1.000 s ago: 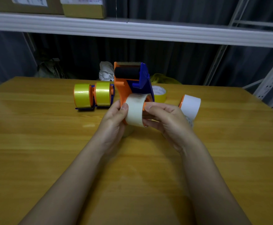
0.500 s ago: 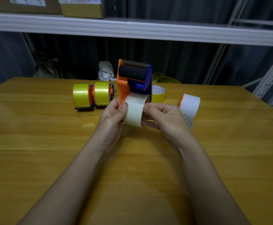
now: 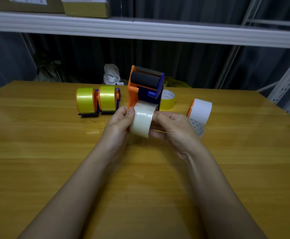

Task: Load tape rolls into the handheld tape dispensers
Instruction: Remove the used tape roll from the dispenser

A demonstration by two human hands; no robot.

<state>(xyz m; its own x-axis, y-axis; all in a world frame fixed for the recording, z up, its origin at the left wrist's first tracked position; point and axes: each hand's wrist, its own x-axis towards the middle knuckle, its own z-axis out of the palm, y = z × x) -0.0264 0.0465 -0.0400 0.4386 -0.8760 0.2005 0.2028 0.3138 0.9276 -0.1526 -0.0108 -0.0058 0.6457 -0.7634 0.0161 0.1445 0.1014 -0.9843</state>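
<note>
— What were the hands doing at that moment?

— The left hand (image 3: 119, 123) had its fingers curled round the orange side of the dispenser (image 3: 145, 88), thumb pressed against the near edge of the pale tape roll (image 3: 143, 119). The right hand (image 3: 172, 130) gripped from the other side, its fingers bent in against the roll's right face. Neither hand was slack; both were clamped on the same assembly, held up off the wooden table (image 3: 37, 161).

— And the roll itself?

— It sat between the orange side plate and the blue one, below the black roller and the toothed blade. Whether it was fully home on the hub I couldn't tell — the fingers hid that.

— So which step was it?

— Seating the roll, I'd judge, or hunting for its loose end. The next move would call for peeling that end and feeding it up under the roller toward the blade (a fiddly pull, since the tape looked near-clear).

— What lay beyond?

— Two yellow-loaded dispensers (image 3: 97, 100) side by side to the left, a loose yellow roll (image 3: 168, 100) just behind the held dispenser, and a white roll (image 3: 201, 110) on an orange holder to the right
</note>
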